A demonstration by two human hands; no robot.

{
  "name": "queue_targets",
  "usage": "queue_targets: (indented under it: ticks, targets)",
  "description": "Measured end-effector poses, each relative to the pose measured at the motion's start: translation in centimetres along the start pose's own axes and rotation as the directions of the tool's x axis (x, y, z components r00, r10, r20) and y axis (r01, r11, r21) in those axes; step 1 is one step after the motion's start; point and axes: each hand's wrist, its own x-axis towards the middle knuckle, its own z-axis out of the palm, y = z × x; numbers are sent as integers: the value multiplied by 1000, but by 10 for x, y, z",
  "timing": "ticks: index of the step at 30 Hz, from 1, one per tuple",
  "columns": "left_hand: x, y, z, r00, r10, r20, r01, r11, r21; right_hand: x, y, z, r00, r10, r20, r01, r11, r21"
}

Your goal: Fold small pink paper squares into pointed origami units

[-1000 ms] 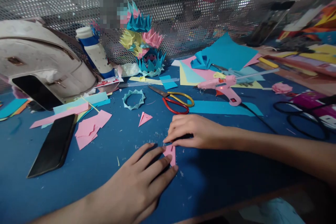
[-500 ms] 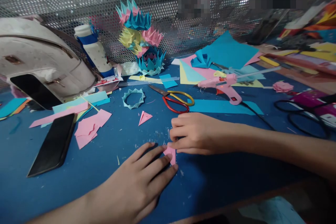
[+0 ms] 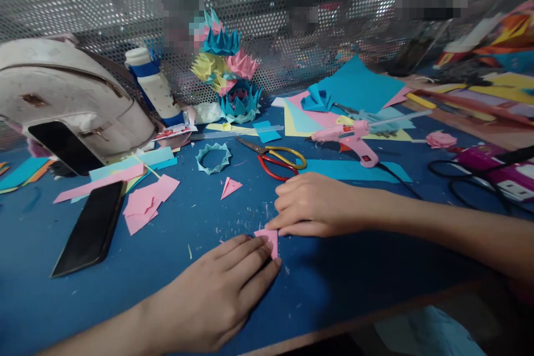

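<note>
A small folded piece of pink paper lies on the blue table between my hands. My left hand rests on its left side, fingers stretched out and lying flat, the fingertips pressing it down. At the paper's upper right corner, my right hand has its fingers curled and its fingertips pinched against the edge. The far side of the paper is partly under my left fingers. Just beyond sits another folded pink paper triangle. Scissors with one red and one yellow handle lie open behind my right hand.
A pink glue gun lies beyond my right hand, near a blue paper strip. A pale blue paper ring and stacked paper flowers stand farther back. Left are a phone, pink paper scraps and a backpack.
My left fingers have drawn closer together, showing more of the pink paper's top edge. My right hand stays at its corner. The whole view has shifted slightly.
</note>
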Motion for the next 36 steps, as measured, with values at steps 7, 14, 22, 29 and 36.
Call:
queue_targets:
  ticks: [7, 14, 22, 29, 36]
  targets:
    - [1, 1, 1, 998, 58, 1, -58, 996, 67, 4, -2, 17, 999, -28, 38, 29, 999, -30]
    - [1, 1, 0, 999, 48, -2, -48, 997, 52, 6, -10, 4, 994, 69, 79, -68, 998, -19]
    - [2, 3, 7, 981, -17, -191, 16, 1000, -6, -7, 4, -15, 991, 94, 95, -119, 945, 304]
    - [1, 4, 8, 975, -123, -183, 120, 992, -27, -5, 13, 12, 991, 114, 74, -136, 865, 482]
    - [-2, 2, 13, 963, -191, -189, 185, 981, -52, 0, 4, 16, 956, 292, 29, -278, 872, 403]
